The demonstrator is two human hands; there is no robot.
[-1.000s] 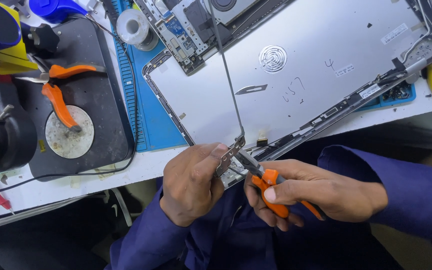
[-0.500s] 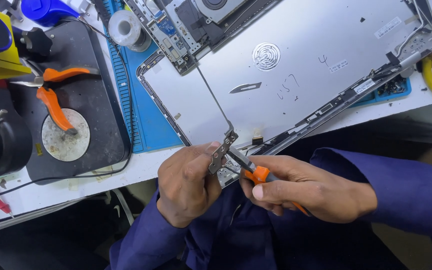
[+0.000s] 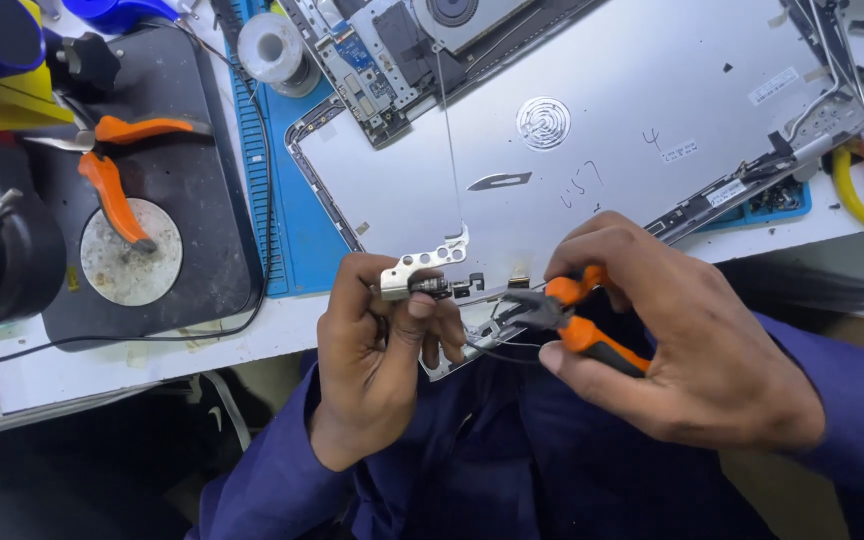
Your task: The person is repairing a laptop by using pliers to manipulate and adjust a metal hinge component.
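Here left hand (image 3: 387, 345) pinches hinge (image 3: 424, 272) — right hand (image 3: 697, 345) grips pliers (image 3: 567, 315).

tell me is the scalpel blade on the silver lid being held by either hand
No, the scalpel blade lies loose on the silver lid, apart from both hands.

Pliers' (image 3: 562, 310) tips blurred, handles mostly hidden in right hand (image 3: 682, 340); yellow tool (image 3: 857, 185) cut off at edge.

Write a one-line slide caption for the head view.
Left hand holds a metal hinge bracket while right hand grips orange-handled pliers beside it, over a silver laptop lid.
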